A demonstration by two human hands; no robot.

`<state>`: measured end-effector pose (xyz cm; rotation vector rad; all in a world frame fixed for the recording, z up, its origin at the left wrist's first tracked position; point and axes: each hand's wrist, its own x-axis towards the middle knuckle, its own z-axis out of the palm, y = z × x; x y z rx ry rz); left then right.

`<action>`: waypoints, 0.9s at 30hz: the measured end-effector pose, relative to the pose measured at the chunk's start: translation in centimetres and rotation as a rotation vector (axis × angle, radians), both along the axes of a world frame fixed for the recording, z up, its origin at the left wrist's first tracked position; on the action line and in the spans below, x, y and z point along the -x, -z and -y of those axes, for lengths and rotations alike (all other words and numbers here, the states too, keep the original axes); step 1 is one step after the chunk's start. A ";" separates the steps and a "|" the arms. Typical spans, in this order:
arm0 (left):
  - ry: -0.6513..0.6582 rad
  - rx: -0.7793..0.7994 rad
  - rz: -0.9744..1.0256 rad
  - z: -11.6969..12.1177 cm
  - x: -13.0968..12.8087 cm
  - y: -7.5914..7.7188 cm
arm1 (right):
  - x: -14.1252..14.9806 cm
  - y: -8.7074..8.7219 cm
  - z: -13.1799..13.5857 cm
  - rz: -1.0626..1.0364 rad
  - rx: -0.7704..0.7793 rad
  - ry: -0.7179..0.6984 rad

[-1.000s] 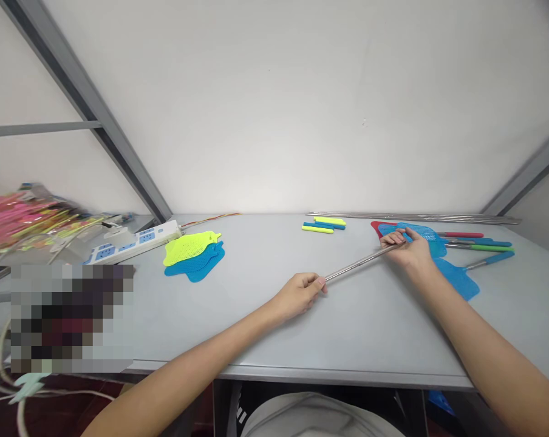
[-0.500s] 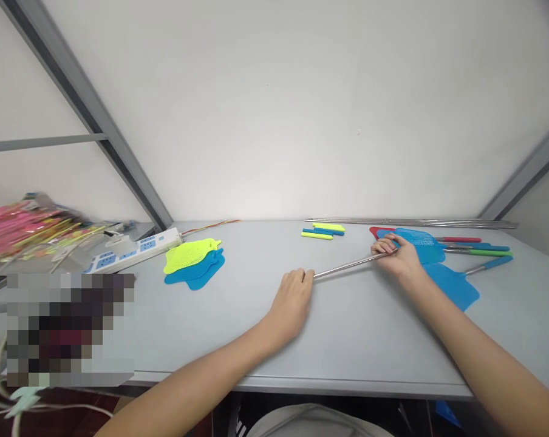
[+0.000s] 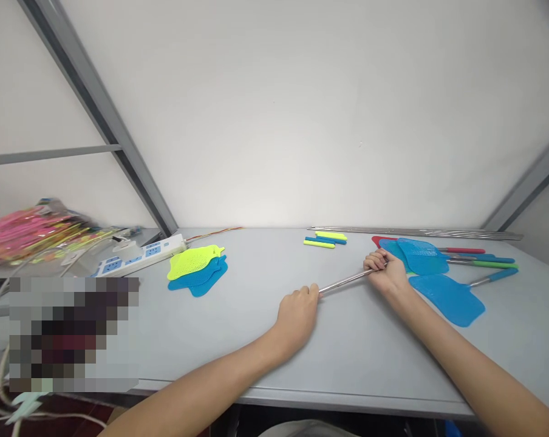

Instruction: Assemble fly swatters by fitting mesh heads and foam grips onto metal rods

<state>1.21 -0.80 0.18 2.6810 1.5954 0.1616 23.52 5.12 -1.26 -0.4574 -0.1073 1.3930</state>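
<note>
Gripping a thin steel rod (image 3: 347, 281) with both hands here, bare and shiny, held just above the grey counter (image 3: 238, 364) and rising slightly toward the right! The left hand (image 3: 297, 318) sits low with its forearm stretched across the counter, its grip clamped on the rod's near end. The right hand (image 3: 386, 271) reaches in from the side, fingers curled tight around the far stretch, grip closed as well. Right beside that hand, blue mesh fly swatter heads (image 3: 422, 256) overlap, and a blue-handled fly swatter (image 3: 447, 298) lies just below them.
</note>
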 end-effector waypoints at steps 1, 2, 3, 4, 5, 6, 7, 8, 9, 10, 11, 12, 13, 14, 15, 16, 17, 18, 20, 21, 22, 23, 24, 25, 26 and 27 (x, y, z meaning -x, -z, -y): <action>-0.010 0.002 -0.003 0.2 -0.2 0.1 | 0.0 0.0 0.0 0.003 -0.005 0.008; -0.020 0.003 -0.005 0.3 -0.3 0.2 | 0.0 0.0 -0.1 0.005 -0.007 0.018; -0.028 0.003 -0.005 0.4 -0.4 0.3 | 0.0 0.1 -0.1 0.008 -0.007 0.027; -0.034 0.003 -0.004 0.5 -0.5 0.3 | 0.1 0.2 -0.1 0.010 -0.004 0.037; -0.038 0.004 -0.002 0.5 -0.5 0.4 | 0.1 0.3 -0.1 0.013 0.001 0.046; -0.039 0.005 0.000 0.5 -0.5 0.5 | 0.2 0.5 -0.1 0.016 0.007 0.054; -0.039 0.009 0.002 0.5 -0.5 0.6 | 0.3 0.7 -0.1 0.019 0.014 0.060; -0.038 0.013 0.004 0.5 -0.4 0.6 | 0.4 0.9 -0.1 0.023 0.020 0.065; -0.037 0.017 0.007 0.5 -0.4 0.7 | 0.5 1.1 -0.1 0.028 0.025 0.066; -0.037 0.021 0.009 0.4 -0.4 0.7 | 0.6 1.2 -0.1 0.032 0.029 0.066; -0.039 0.024 0.012 0.4 -0.4 0.8 | 0.8 1.4 -0.1 0.037 0.032 0.064; -0.041 0.027 0.014 0.4 -0.4 0.8 | 0.9 1.5 0.0 0.041 0.033 0.060; -0.044 0.029 0.017 0.5 -0.4 0.8 | 1.0 1.5 0.0 0.045 0.033 0.056; -0.048 0.031 0.018 0.5 -0.4 0.8 | 1.1 1.6 0.1 0.048 0.032 0.053; -0.051 0.033 0.020 0.5 -0.5 0.8 | 1.2 1.6 0.1 0.051 0.031 0.052; -0.054 0.035 0.021 0.5 -0.5 0.8 | 1.2 1.6 0.2 0.053 0.030 0.052; -0.054 0.037 0.023 0.6 -0.5 0.8 | 1.3 1.6 0.3 0.053 0.029 0.053; -0.054 0.038 0.025 0.6 -0.5 0.9 | 1.4 1.7 0.3 0.053 0.030 0.055; -0.051 0.040 0.029 0.6 -0.5 0.9 | 1.6 1.6 0.5 0.049 0.036 0.055; -0.050 0.041 0.031 0.6 -0.5 0.9 | 1.7 1.6 0.6 0.046 0.039 0.053; -0.049 0.042 0.032 0.6 -0.5 0.9 | 1.8 1.6 0.7 0.044 0.042 0.050; -0.048 0.043 0.033 0.6 -0.5 0.9 | 2.0 1.6 0.8 0.042 0.045 0.047; -0.049 0.045 0.033 0.6 -0.5 0.9 | 2.1 1.5 0.8 0.041 0.047 0.044; -0.051 0.046 0.033 0.6 -0.5 0.8 | 2.2 1.5 0.9 0.040 0.049 0.042; -0.054 0.048 0.033 0.6 -0.5 0.8 | 2.3 1.4 0.9 0.040 0.050 0.042; -0.057 0.050 0.033 0.7 -0.5 0.8 | 2.4 1.4 0.9 0.040 0.052 0.042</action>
